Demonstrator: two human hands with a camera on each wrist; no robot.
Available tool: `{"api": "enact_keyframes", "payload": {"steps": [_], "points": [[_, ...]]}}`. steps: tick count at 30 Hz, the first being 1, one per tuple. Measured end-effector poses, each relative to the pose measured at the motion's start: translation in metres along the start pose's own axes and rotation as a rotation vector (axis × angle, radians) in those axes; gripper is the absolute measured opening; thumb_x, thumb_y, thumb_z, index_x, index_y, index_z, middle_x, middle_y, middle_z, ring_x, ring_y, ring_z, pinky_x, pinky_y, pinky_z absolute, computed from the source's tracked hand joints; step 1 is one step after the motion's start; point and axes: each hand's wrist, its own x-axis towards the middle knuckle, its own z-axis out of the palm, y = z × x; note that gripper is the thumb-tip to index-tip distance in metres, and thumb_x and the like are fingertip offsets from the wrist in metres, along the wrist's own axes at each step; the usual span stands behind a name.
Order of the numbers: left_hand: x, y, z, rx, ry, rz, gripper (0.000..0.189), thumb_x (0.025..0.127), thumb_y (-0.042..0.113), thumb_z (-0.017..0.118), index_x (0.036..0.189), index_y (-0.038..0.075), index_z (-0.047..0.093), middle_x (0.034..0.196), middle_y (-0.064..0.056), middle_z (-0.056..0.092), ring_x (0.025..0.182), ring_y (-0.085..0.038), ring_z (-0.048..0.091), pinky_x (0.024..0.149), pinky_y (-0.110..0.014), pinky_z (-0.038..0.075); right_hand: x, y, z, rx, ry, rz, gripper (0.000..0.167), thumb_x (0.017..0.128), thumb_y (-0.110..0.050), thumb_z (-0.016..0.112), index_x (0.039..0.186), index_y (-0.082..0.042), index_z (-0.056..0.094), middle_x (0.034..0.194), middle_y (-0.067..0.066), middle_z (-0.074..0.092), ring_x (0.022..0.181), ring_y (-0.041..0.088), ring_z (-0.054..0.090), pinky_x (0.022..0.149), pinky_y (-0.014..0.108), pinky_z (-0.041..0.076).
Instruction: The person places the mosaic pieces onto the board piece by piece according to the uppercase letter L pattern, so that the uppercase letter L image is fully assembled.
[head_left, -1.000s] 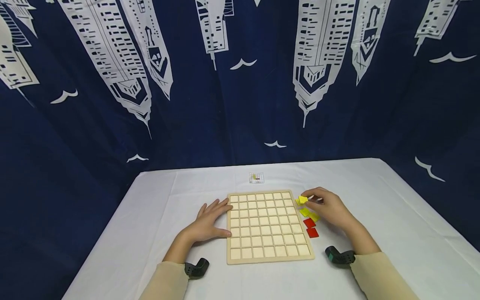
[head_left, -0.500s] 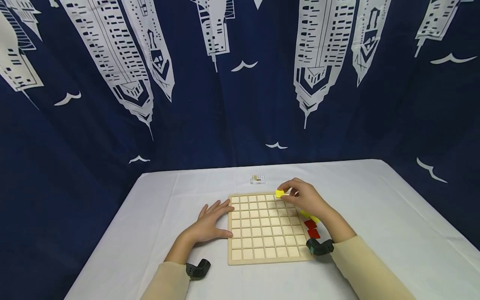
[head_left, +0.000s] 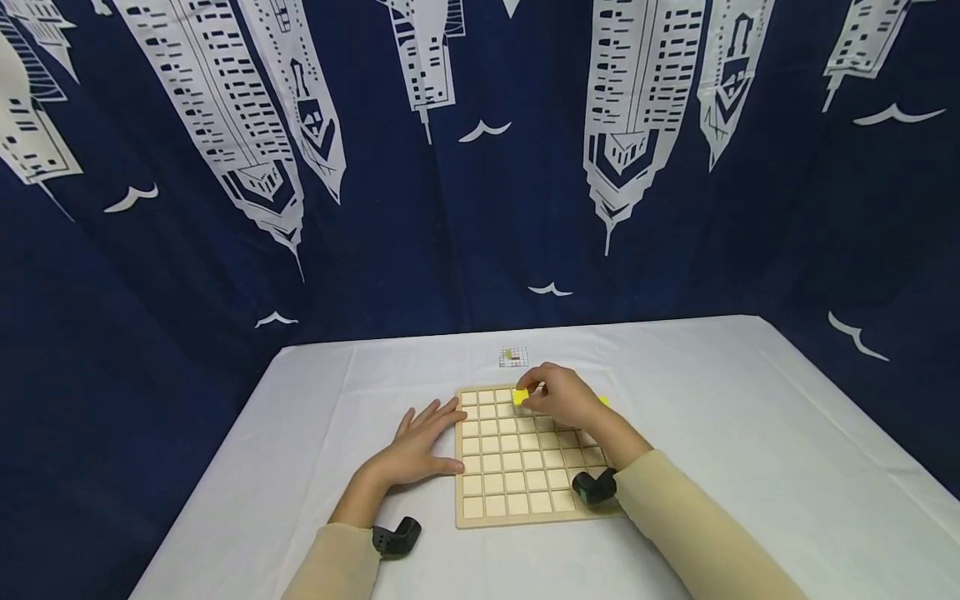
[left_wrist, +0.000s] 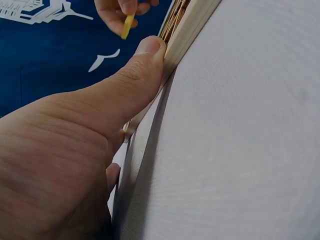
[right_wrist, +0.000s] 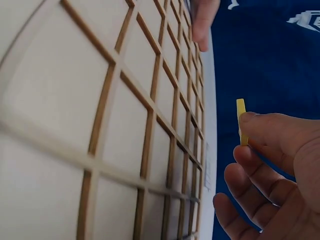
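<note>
A pale wooden grid board [head_left: 510, 462] of square cells lies on the white table. My right hand [head_left: 566, 398] pinches a yellow square tile [head_left: 520, 397] between thumb and fingers over the far part of the board. In the right wrist view the tile [right_wrist: 241, 120] appears edge-on, apart from the board. My left hand [head_left: 412, 450] rests at the board's left edge with its fingers spread. The left wrist view has that thumb [left_wrist: 135, 75] touching the board's side. Another bit of yellow tile [head_left: 603, 401] peeks out behind the right hand; other tiles are hidden by the right arm.
A small printed grid card [head_left: 513, 357] with coloured squares lies behind the board on the white tablecloth [head_left: 750, 417]. A dark blue curtain [head_left: 450, 225] with white building prints hangs beyond the table. Each wrist wears a black camera [head_left: 397, 537].
My right hand has picked up a yellow tile from beside the board's right edge and carried it left over the far rows. My left hand has stayed in place.
</note>
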Motion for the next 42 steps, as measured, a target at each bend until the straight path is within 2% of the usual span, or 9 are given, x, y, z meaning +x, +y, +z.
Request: {"api": "enact_keyframes", "payload": {"steps": [8, 16, 29, 42], "points": [[0.001, 0.001, -0.002, 0.01, -0.004, 0.007, 0.08, 0.081, 0.045, 0.078, 0.15, 0.024, 0.043, 0.168, -0.001, 0.021, 0.157, -0.034, 0.01, 0.124, -0.063, -0.005, 0.013, -0.006, 0.013, -0.023, -0.04, 0.033, 0.021, 0.085, -0.009, 0.077, 0.105, -0.007, 0.072, 0.099, 0.005, 0.068, 0.087, 0.016, 0.062, 0.082, 0.034, 0.055], [0.002, 0.001, -0.001, 0.011, 0.0, 0.003, 0.08, 0.081, 0.045, 0.079, 0.15, 0.024, 0.044, 0.168, 0.001, 0.022, 0.157, -0.033, 0.011, 0.124, -0.062, -0.005, 0.019, -0.007, 0.024, -0.072, -0.035, 0.091, 0.017, 0.084, -0.012, 0.079, 0.1, -0.012, 0.074, 0.091, 0.0, 0.067, 0.084, 0.013, 0.059, 0.082, 0.034, 0.052], [0.003, 0.0, -0.001, 0.004, 0.005, 0.012, 0.08, 0.08, 0.046, 0.08, 0.149, 0.025, 0.045, 0.168, 0.0, 0.023, 0.157, -0.034, 0.012, 0.124, -0.063, -0.004, 0.019, -0.008, 0.029, -0.126, -0.005, 0.09, 0.015, 0.084, -0.014, 0.08, 0.098, -0.014, 0.075, 0.092, -0.001, 0.068, 0.086, 0.013, 0.061, 0.083, 0.035, 0.055], [0.001, -0.001, 0.0, -0.015, 0.003, -0.012, 0.082, 0.08, 0.046, 0.079, 0.151, 0.024, 0.044, 0.168, -0.001, 0.021, 0.157, -0.033, 0.011, 0.125, -0.06, -0.005, 0.022, -0.009, 0.034, -0.148, 0.0, 0.095, 0.014, 0.084, -0.014, 0.08, 0.097, -0.015, 0.076, 0.092, -0.001, 0.068, 0.085, 0.013, 0.062, 0.081, 0.035, 0.055]]}}
